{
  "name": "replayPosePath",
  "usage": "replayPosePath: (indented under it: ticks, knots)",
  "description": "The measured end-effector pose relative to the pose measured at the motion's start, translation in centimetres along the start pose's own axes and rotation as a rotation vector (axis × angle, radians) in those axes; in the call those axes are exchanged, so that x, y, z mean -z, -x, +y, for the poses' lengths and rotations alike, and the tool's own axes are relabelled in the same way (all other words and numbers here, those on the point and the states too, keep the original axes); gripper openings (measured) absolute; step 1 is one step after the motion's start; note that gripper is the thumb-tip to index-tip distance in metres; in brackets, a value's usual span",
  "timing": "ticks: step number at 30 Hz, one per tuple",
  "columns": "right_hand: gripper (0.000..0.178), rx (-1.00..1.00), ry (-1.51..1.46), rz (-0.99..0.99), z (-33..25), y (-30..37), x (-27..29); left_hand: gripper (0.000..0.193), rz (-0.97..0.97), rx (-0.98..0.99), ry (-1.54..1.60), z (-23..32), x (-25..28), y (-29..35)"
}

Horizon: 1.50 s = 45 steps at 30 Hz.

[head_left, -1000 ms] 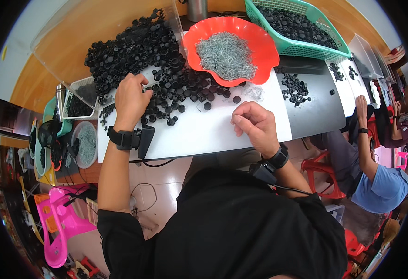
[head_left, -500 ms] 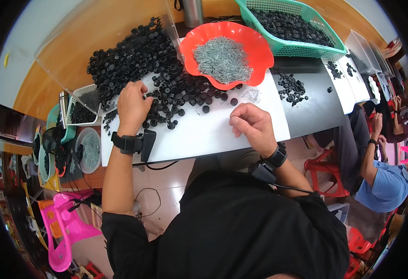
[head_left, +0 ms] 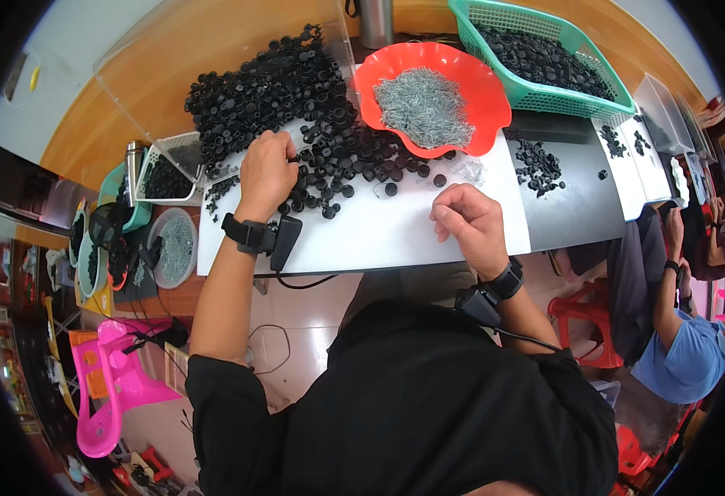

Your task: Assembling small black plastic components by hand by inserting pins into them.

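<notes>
My left hand [head_left: 268, 175] is at the near-left edge of a heap of small black round plastic caps [head_left: 251, 99], its fingers bent down among them. What they hold, if anything, is hidden. Loose black caps [head_left: 329, 178] lie just right of that hand on the white work surface [head_left: 362, 240]. Over the right part of this surface is my right hand [head_left: 471, 223], thumb and fingers drawn together. Whatever is pinched there is too small to make out. Beyond it, a red scalloped bowl [head_left: 495, 103] holds many thin silvery metal pins or screws [head_left: 424, 107].
A green basket [head_left: 573, 103] of black parts stands at the back right. More black parts [head_left: 538, 168] lie on a dark board. At left are a white basket [head_left: 172, 201] and a round tub [head_left: 182, 277]. A person in blue [head_left: 681, 355] sits at the right.
The whole view has shifted, so the table and its things appear farther right. My left hand's fingers look a bit more curled at the heap. My right hand keeps its pinch.
</notes>
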State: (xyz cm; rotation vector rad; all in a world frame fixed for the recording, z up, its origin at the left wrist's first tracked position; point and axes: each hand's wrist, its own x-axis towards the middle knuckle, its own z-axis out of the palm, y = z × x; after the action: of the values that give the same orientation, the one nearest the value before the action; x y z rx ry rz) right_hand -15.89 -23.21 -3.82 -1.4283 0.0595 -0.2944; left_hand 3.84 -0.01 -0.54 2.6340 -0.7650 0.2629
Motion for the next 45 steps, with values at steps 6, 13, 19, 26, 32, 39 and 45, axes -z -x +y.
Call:
replayPosePath:
  ticks: [6, 13, 19, 26, 32, 39, 45]
  knots:
    - [0.002, 0.001, 0.0, -0.004, -0.1, -0.1, -0.1, 0.011, 0.013, -0.011, 0.024, -0.4, 0.2, 0.2]
    - [0.001, -0.001, 0.004, -0.012, -0.1, 0.0, -0.1, 0.008, -0.11, 0.134, 0.718, -1.9, 1.4, 0.0]
    - [0.002, 0.023, 0.008, 0.006, 0.0, 0.0, 0.0, 0.003, -0.264, 0.167, 1.411, 1.9, 4.1, 2.0]
    - [0.004, 0.06, -0.036, 0.038, -0.7, -0.3, -0.6, 0.021, -0.454, 0.207, 1.605, 8.3, -0.7, 6.3]
    - [0.005, 0.146, -0.144, 0.029, -1.5, 0.0, -1.8, 0.021, -0.439, 0.16, 1.722, 9.9, -3.8, 7.3]
    - [0.003, 0.314, 0.085, 0.086, -0.5, -0.4, -2.6, 0.018, -0.328, 0.165, 1.781, 10.5, -5.0, 7.9]
    - [0.004, 0.346, 0.186, 0.097, -0.5, -0.6, -2.9, 0.017, -0.276, 0.219, 1.822, 10.6, -5.1, 7.9]
